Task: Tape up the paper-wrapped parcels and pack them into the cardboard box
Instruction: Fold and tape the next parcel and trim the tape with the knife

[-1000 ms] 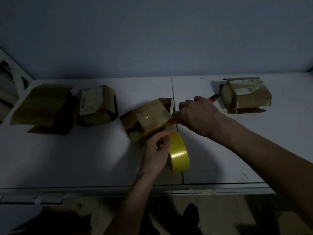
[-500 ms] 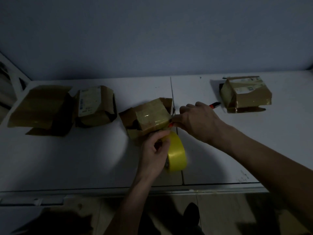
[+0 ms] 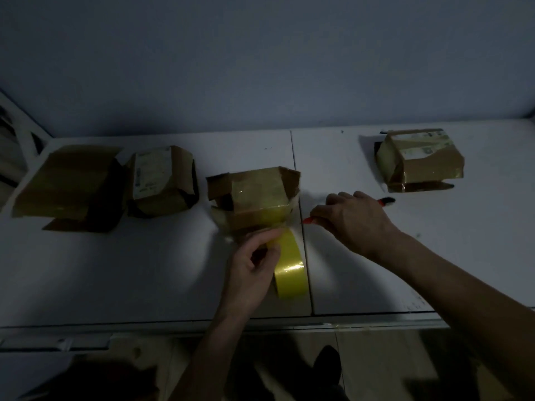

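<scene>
head view | left hand [image 3: 252,270] grips yellow tape roll [image 3: 286,264] standing on edge on white table [image 3: 144,270], touching half-taped brown paper parcel [image 3: 254,198] | right hand [image 3: 356,218] curled round red-handled cutter [image 3: 309,220], just right of parcel | open cardboard box [image 3: 69,183] far left, labelled parcel [image 3: 162,178] beside it | taped parcel [image 3: 419,157] far right

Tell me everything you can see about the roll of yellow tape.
The yellow tape roll is a wide, glossy roll that catches a bright highlight. It stands on edge on the white table, near the front edge beside the seam between two panels. The left hand grips it from its left side, fingers curled over the rim. A strip of tape runs up from the roll onto the front of the middle parcel just behind it. The right hand, holding a red-handled cutter, does not touch the roll.
</scene>
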